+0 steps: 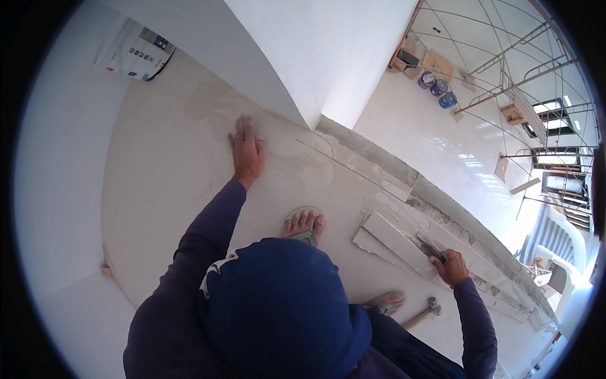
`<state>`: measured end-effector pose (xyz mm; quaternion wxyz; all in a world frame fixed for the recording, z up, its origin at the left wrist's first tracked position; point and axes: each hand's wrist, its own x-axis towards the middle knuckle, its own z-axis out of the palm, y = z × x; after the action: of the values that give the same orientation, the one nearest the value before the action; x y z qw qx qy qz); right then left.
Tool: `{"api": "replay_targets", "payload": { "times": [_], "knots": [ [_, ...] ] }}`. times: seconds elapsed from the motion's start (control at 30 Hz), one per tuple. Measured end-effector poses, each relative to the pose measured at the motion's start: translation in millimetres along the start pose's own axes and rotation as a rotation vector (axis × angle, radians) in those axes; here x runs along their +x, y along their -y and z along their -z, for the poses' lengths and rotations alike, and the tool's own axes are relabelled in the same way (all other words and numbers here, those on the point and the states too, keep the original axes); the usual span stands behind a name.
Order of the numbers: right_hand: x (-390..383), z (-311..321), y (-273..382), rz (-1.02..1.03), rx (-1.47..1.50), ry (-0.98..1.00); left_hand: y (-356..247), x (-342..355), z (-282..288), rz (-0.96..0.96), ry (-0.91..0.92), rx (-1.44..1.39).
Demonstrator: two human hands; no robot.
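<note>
My left hand (pixel 247 151) is stretched forward with its fingers extended and holds nothing. It is over a smeared, dusty patch of the pale floor (pixel 284 151) and seems to rest on it. My right hand (pixel 453 269) is closed round the dark handle of a small trowel (pixel 430 243). The trowel's grey blade lies over a pale tile strip (pixel 401 243), or very close above it. That strip sits slanted on another piece with a rough edge. A hammer (pixel 421 316) with a wooden handle lies on the floor nearer to me, below the right hand.
A rough concrete edge (pixel 379 153) runs along the floor's right side, with a lower level beyond it. A white wall corner (pixel 309 114) stands ahead. A white bucket (pixel 144 55) is far left. Paint buckets (pixel 438 87) and metal scaffolding (pixel 511 79) stand below right.
</note>
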<state>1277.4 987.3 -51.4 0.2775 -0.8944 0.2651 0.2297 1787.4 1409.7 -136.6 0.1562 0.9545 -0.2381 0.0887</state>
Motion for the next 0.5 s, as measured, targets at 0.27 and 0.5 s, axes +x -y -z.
{"api": "replay_targets", "payload": {
  "times": [0.27, 0.5],
  "knots": [
    [2, 5, 5, 0.001, 0.007, 0.019, 2, 11, -3, 0.055, 0.093, 0.043],
    [1, 5, 1, -0.021, -0.021, 0.025, -23, -15, -6, -0.135, 0.186, 0.012]
  ]
}}
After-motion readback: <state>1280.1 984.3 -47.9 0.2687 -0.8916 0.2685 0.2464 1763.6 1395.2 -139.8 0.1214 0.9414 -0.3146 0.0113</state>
